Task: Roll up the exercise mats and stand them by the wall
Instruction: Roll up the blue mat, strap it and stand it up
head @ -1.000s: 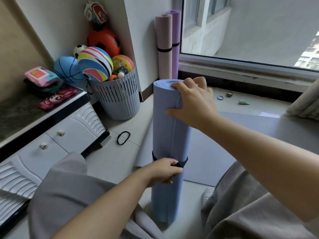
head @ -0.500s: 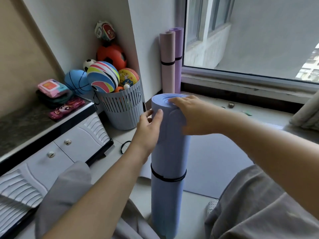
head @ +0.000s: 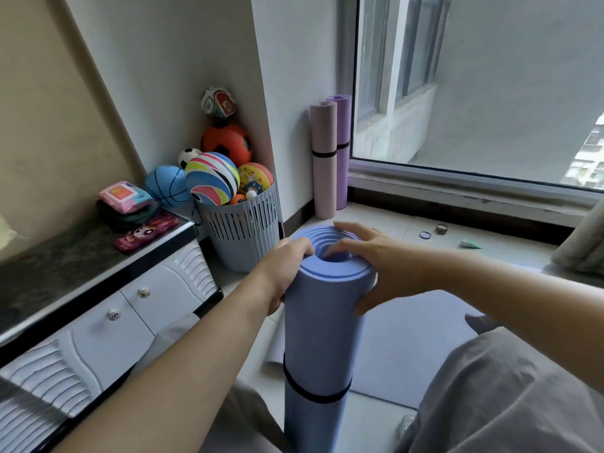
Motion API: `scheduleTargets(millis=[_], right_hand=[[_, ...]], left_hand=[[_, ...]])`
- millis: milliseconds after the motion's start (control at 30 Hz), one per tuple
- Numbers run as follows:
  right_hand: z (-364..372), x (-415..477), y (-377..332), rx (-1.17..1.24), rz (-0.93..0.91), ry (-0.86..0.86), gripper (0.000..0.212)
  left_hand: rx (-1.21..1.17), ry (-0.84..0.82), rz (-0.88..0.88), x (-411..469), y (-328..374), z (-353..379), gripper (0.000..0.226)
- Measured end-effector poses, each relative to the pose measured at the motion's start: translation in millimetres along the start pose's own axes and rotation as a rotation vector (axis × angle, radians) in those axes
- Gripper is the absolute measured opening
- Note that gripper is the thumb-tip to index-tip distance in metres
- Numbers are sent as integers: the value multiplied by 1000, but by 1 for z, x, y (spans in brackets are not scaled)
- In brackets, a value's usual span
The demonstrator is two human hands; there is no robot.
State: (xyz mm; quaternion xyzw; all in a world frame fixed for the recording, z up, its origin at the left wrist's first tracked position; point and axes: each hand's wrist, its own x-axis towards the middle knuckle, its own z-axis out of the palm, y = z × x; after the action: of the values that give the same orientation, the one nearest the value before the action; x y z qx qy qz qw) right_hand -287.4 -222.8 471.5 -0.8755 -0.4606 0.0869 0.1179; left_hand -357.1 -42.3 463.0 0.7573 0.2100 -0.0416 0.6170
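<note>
Pale floor tiles point(head: 228, 277) run to a corner under a wide window point(head: 474, 93). There a pink mat point(head: 323, 158) and a purple mat point(head: 342, 132) already stand rolled and banded against the wall point(head: 294, 93).

The fingers point(head: 302, 248) of the left hand point(head: 284, 269) are curled over the left rim of the blue mat point(head: 323, 325), gripping its top end. The right hand point(head: 382, 266) lies across the same end. Its fingers point(head: 353, 228) are spread and fairly straight over the spiral of layers, one tip sits at the hollow core, and the thumb runs down the right side.

The blue mat stands upright on the floor between the person's knees, well apart from the wall. A black band point(head: 315, 395) circles its lower part and the upper part has none.

It looks like foam, so probably light, soft and springy. The unbanded top will likely want to loosen or telescope, and a hard squeeze would dent it. The safest hold is probably round the body above the band, with a palm over the outer flap. Tall and narrow, it should tip easily until it leans in the corner.

Behind it another mat point(head: 408, 341) lies flat, and a basket point(head: 242, 233) of balls stands to the left.
</note>
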Motion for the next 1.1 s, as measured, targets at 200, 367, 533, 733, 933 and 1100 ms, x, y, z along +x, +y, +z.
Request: scheduleTargets(millis=[200,367,533,733,933,1100], right_hand=[[-50,4,-7,-27,-67,209,62],[-95,32,4,-166,-40,398,66],[-91,88,46,-255,-14,573,63],[-67,186,121,-345,1,635,61],[-42,325,237,-357,12,659,63],[-34,415,302,-261,86,660,65]], left_hand=[[-60,7,152,5,51,-16,11],[-63,114,412,37,107,-25,14],[-37,182,264,105,124,-26,100],[-39,271,285,217,128,-26,88],[60,323,321,390,125,-31,67],[123,422,395,506,126,-36,59]])
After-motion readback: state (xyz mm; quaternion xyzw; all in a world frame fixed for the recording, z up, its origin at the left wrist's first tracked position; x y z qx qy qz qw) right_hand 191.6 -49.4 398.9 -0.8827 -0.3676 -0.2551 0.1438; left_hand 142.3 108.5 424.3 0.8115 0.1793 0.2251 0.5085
